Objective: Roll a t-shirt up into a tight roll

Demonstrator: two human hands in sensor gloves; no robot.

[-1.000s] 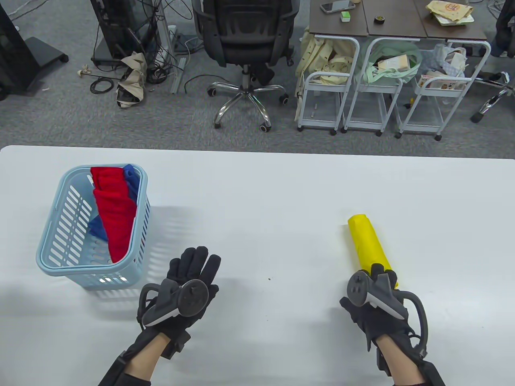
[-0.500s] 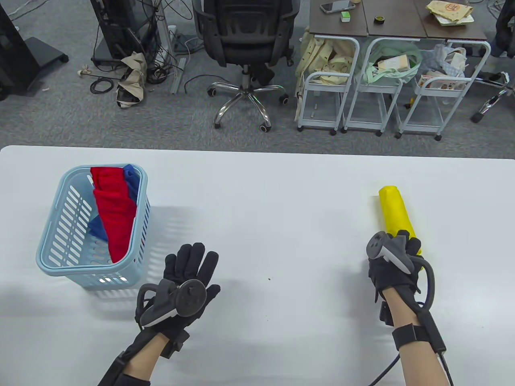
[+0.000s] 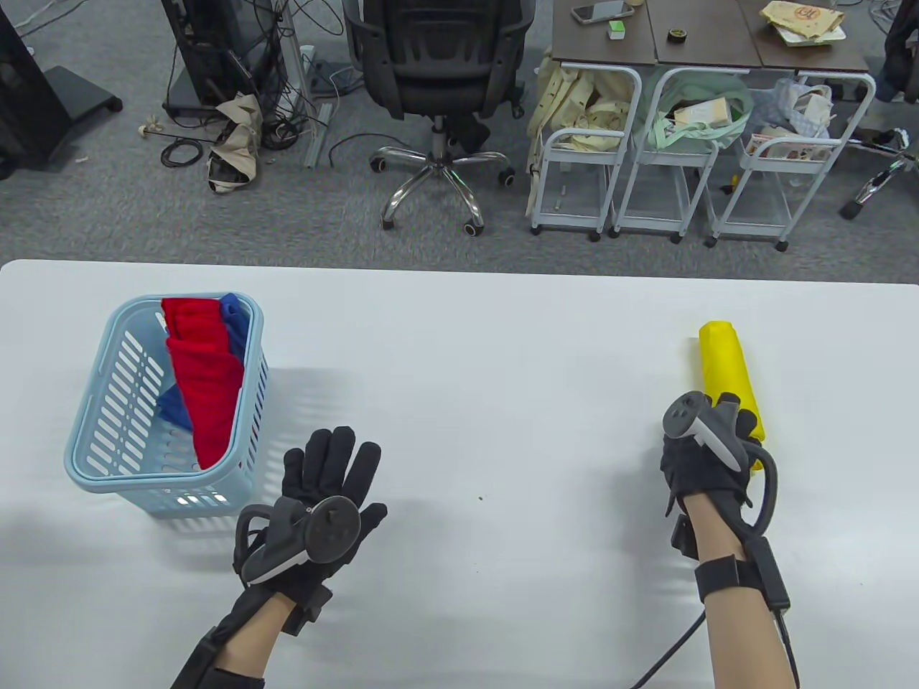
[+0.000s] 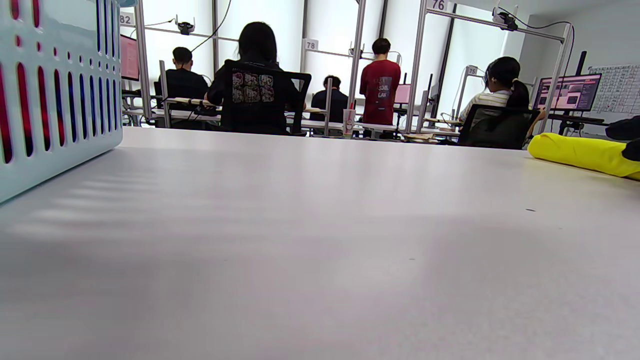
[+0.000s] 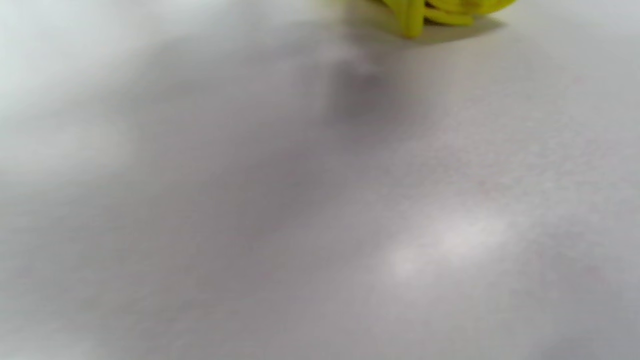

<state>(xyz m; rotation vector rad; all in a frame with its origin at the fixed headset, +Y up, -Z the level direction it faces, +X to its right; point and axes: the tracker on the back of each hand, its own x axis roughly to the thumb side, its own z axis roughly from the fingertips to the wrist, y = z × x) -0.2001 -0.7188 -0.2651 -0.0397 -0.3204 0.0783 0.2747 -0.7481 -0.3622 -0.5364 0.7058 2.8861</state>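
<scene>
At the table's left stands a pale blue slotted plastic basket (image 3: 108, 430) with red and blue cloth; beside it the left hand (image 3: 327, 495) lies flat, fingers spread. Rightward, the right hand (image 3: 700, 452) grips the rolled yellow t-shirt (image 3: 725, 366).

This is an office-like lab set up for recording work. Grey carpet (image 3: 108, 208) covers the floor beyond the white tabletop (image 3: 467, 344), with a black swivel chair (image 3: 438, 64), loose cables (image 3: 287, 115) by a dark equipment stand (image 3: 208, 57), and white wire trolleys (image 3: 646, 143) stuffed with bags. The left wrist view shows rows of numbered stations framed by metal poles (image 4: 417, 65), with seated people (image 4: 255, 80) at desks and lit monitors (image 4: 570, 92).
</scene>
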